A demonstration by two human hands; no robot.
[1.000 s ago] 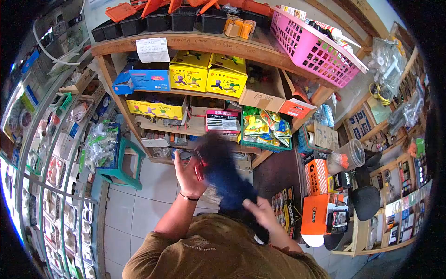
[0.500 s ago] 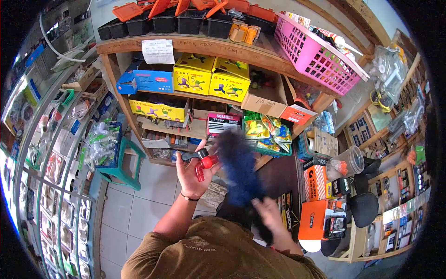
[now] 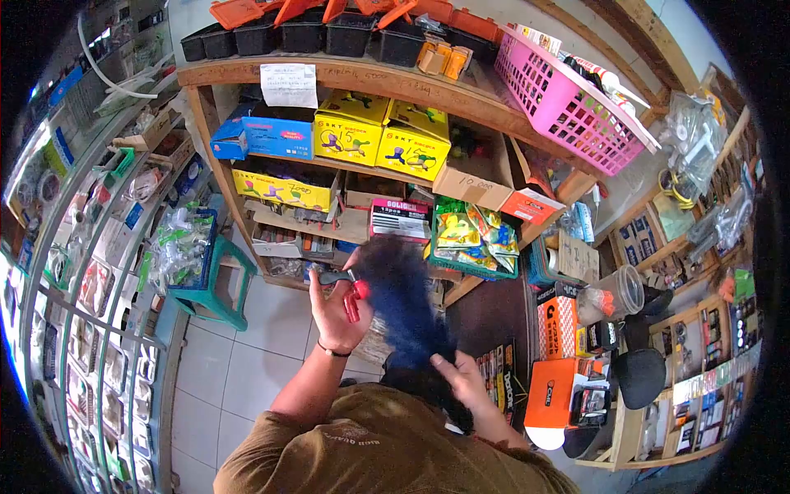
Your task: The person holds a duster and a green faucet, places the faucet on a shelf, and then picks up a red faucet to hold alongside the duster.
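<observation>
My left hand is turned palm up, with a red plastic tap with a dark lever resting in it. Its thumb stands out to the left, and some of its fingers are hidden behind a duster. The fluffy dark-blue duster is in my right hand, whose fingers wrap round its lower end. The duster's blurred bristles overlap the tap's right side in this view.
Ahead stands a wooden shelf with yellow tap boxes, a blue box and a pink basket. A green stool is at left, beside glass display shelves. Orange boxes stand at right.
The duster has swung left and now covers part of the tap. My right hand has shifted slightly left, and the view has tilted a little.
</observation>
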